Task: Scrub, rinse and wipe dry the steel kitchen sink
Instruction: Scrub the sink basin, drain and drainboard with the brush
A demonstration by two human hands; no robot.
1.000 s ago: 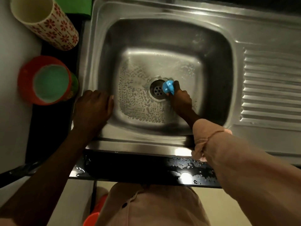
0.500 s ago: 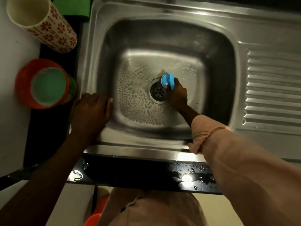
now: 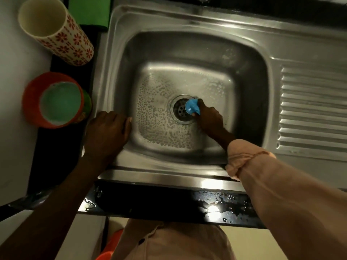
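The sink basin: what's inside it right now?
Soapy droplets across the sink floor, the drain, and the right hand holding a blue scrubber. The scrubber's working face is hidden.

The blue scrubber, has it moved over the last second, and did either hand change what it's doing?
The right hand keeps gripping the blue scrubber and has worked it around the right edge of the drain: up toward the back of the basin, then down again to about where it began. Nothing was taken up or let go. The left hand still rests on the sink rim, and the cups on the counter are unmoved.

Two cups (image 3: 56, 32), one sink (image 3: 116, 59), one scrubber (image 3: 191, 106)
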